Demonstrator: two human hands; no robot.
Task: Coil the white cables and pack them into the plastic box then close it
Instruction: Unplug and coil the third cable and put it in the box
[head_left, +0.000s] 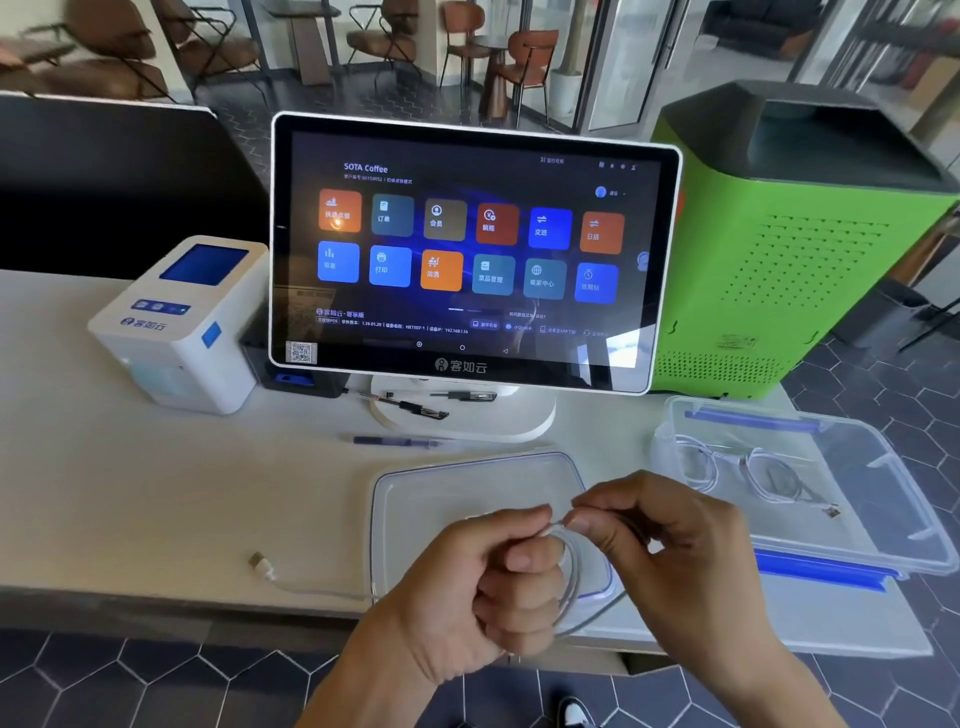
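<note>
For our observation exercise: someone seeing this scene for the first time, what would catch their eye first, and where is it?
The lit touchscreen with coloured tiles dominates the centre of the counter, with a bright green machine to its right. In the foreground, the left hand and right hand loop a white cable above the box lid, beside the open plastic box.

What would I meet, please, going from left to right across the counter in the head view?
White receipt printer → loose cable plug → touchscreen terminal → clear lid under the hands → open plastic box holding coiled white cables, with the green machine behind it.
</note>
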